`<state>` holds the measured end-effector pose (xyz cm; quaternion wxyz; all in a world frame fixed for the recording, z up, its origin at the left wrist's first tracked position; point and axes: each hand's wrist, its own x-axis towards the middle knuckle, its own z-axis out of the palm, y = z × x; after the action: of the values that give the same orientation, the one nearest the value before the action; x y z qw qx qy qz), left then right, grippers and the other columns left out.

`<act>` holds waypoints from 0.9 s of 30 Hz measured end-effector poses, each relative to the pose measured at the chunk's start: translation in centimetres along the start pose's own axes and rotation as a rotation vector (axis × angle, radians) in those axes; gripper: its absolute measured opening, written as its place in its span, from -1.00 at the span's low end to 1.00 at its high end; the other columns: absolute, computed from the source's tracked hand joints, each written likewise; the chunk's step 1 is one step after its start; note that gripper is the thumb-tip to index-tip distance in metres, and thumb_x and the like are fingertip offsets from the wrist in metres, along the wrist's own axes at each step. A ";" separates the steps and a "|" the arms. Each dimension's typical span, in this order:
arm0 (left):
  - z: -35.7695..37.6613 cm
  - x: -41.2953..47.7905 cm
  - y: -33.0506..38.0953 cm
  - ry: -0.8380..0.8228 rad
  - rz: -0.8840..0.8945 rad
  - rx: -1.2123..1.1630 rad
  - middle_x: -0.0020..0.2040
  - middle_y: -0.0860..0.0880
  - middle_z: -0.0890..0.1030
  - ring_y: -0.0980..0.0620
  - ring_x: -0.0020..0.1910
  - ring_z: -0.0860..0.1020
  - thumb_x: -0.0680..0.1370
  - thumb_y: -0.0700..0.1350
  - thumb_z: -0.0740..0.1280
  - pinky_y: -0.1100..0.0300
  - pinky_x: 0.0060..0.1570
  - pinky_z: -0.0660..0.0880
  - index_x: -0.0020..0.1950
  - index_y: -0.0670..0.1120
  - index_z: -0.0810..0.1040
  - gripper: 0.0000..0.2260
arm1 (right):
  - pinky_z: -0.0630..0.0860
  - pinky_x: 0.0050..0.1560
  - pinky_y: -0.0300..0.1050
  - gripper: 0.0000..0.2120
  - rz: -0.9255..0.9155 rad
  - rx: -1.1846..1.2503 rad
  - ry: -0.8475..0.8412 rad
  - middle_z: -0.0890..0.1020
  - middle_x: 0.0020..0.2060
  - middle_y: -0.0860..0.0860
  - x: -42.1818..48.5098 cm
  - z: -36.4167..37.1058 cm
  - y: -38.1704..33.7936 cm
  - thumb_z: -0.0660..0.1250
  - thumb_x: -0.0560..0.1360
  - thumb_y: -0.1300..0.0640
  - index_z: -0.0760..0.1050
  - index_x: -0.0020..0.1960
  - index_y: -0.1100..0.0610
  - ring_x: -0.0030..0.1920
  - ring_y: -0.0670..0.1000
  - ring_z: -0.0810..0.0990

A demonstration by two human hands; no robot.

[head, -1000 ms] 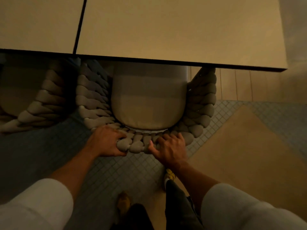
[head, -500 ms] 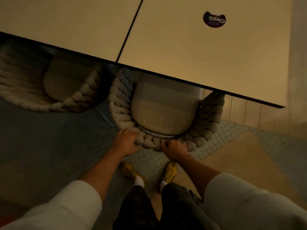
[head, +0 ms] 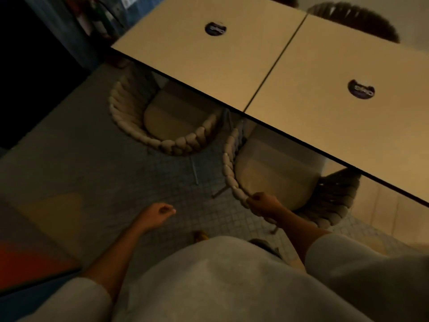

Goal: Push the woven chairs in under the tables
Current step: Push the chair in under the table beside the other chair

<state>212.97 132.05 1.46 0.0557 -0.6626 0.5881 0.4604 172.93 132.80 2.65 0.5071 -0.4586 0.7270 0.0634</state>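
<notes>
Two beige tables stand edge to edge, the left table and the right table. A woven chair with a pale seat cushion sits partly under the right table, and my right hand grips the thick braided rim of its back. A second woven chair sits partly under the left table, untouched. My left hand hangs loosely curled over the floor, between the two chairs and nearer to me, holding nothing.
Small grey mosaic tiles cover the floor, with tan and orange patches at left. A dark wall or cabinet fills the far left. Another woven chair back shows beyond the tables. Thin chair legs stick out on the floor.
My view has swung left and the left chair has come into sight. My left hand has let go of the chair back and drawn away to the left. My right hand still holds the rim.
</notes>
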 end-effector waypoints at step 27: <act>-24.5 12.4 -1.3 0.264 -0.140 -0.355 0.09 -0.10 0.71 -0.07 0.09 0.68 0.29 0.38 0.41 -0.09 0.24 0.58 0.27 -0.07 0.62 -0.29 | 0.68 0.09 0.24 -0.32 0.196 0.762 -0.004 0.64 0.12 0.18 21.5 0.8 -27.0 0.36 0.54 -0.33 0.49 0.38 0.20 -0.05 0.21 0.70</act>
<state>225.90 108.37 6.44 -0.1074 -0.7556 0.4528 0.4609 191.87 104.85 -4.81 0.6340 -0.1659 0.7378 -0.1619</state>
